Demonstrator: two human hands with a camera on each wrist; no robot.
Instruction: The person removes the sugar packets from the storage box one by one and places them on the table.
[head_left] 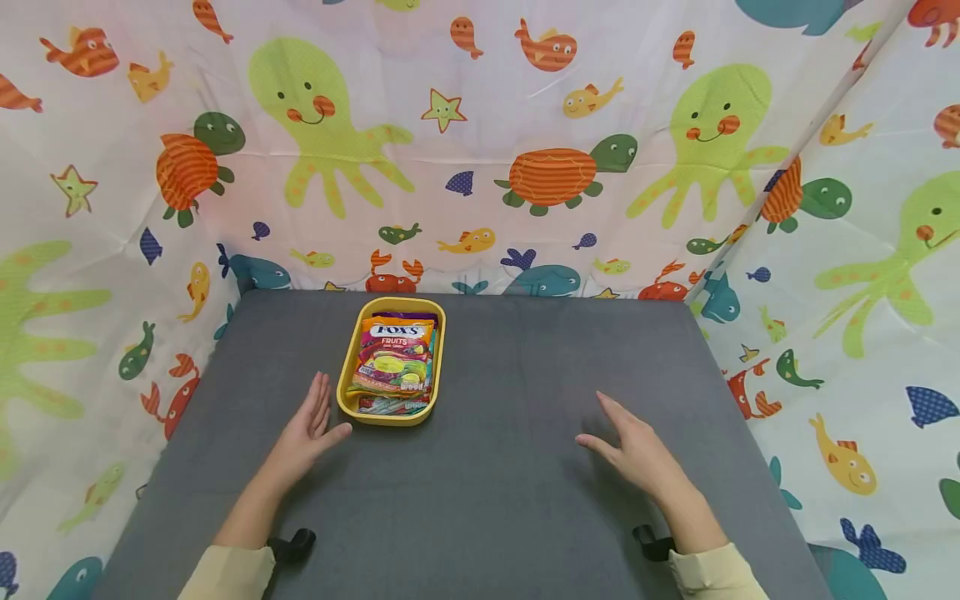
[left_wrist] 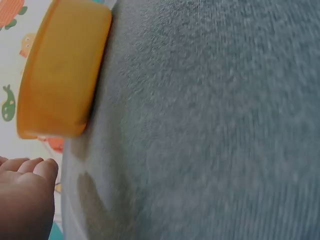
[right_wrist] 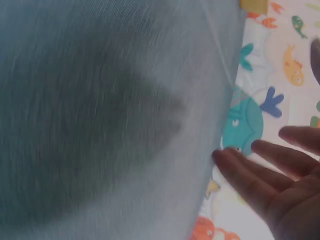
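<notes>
Now my left hand (head_left: 303, 429) hovers relaxed and empty; the yellow tray (head_left: 347, 372) of Fox's candy bags (head_left: 393, 358) sits just right of its fingertips. I should slide flat fingers along the tray's near wall. My right hand (head_left: 637, 454) hangs loose, far right.

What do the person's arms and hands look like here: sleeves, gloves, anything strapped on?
Both hands, the left hand and the right hand, are bare: no gloves, and no rings or watch that the views show. Each forearm is bare down to a pale cream sleeve cuff pushed back from the wrist. A small black strap-like piece sits at each wrist, by the cuff; its details are too small to tell.
</notes>
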